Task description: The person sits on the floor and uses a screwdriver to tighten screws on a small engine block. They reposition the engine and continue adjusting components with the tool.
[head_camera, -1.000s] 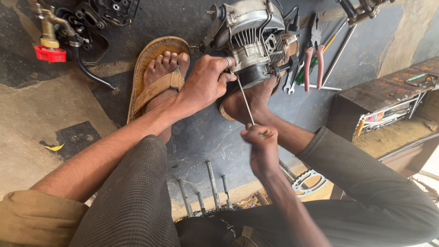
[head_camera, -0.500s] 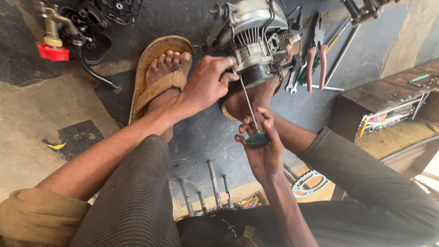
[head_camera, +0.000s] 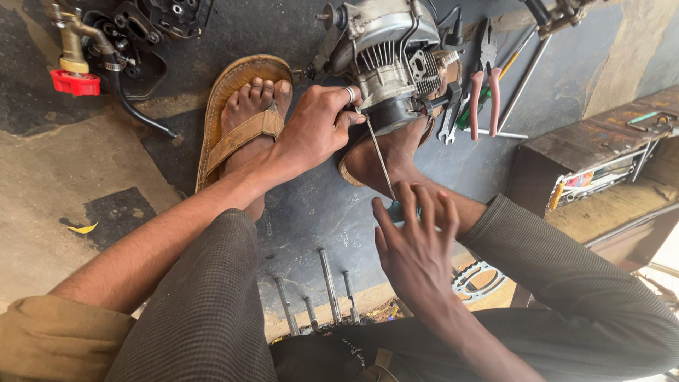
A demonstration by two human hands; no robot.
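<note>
Left hand [head_camera: 315, 131] is gripping the engine [head_camera: 389, 64]; right hand [head_camera: 417, 244] fingers are now splaying open around the screwdriver [head_camera: 385, 177], pliers [head_camera: 484, 71] crowding alongside.

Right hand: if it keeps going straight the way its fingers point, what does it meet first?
The right hand points up the screwdriver shaft, so it would likely meet the small engine first, beside the left hand. Depth is uncertain.
</note>
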